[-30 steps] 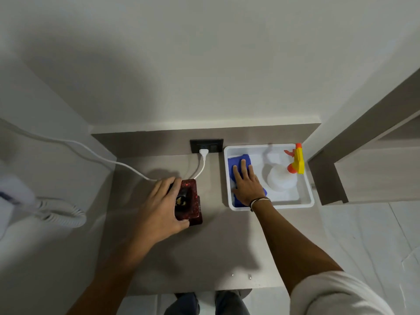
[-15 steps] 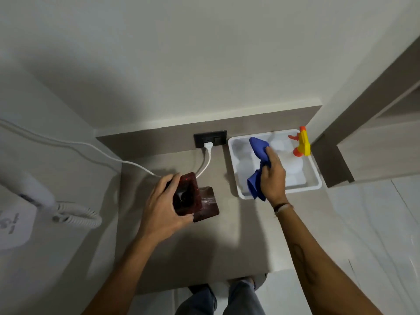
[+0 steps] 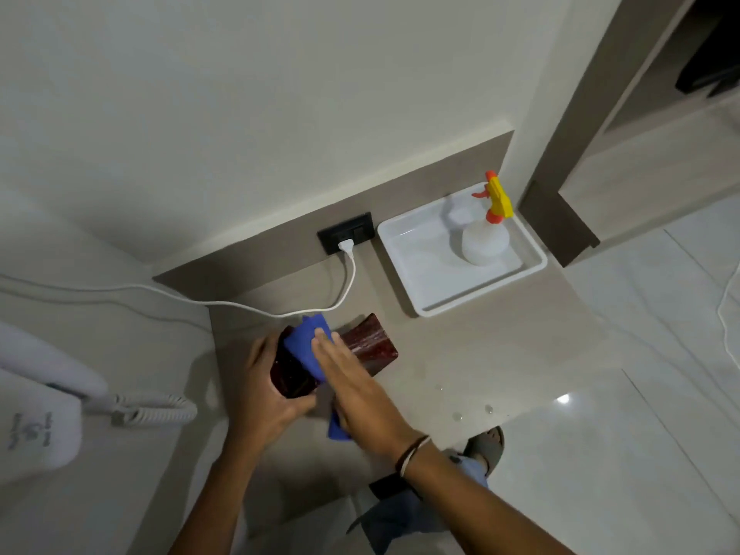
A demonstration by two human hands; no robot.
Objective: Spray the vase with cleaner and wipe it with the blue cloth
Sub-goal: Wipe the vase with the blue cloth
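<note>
A dark red square vase (image 3: 370, 344) is tilted over the beige counter, its mouth toward me. My left hand (image 3: 262, 398) grips it around the rim end. My right hand (image 3: 354, 388) presses the blue cloth (image 3: 308, 342) flat against the vase's side with fingers extended; a corner of the cloth hangs below my palm. The spray bottle (image 3: 484, 242), translucent white with a yellow and orange trigger head, stands in the white tray (image 3: 404, 250) at the counter's back right, apart from both hands.
A white cord (image 3: 240, 304) runs from the black wall socket (image 3: 346, 234) across the counter's back left. A white wall-mounted hair dryer with coiled cord (image 3: 152, 410) hangs at the left. Water droplets (image 3: 456, 415) lie near the counter's front edge. Tiled floor lies to the right.
My right hand lifted the blue cloth out of the tray and brought it left onto the vase. My left hand tilted the vase and drew it toward me.
</note>
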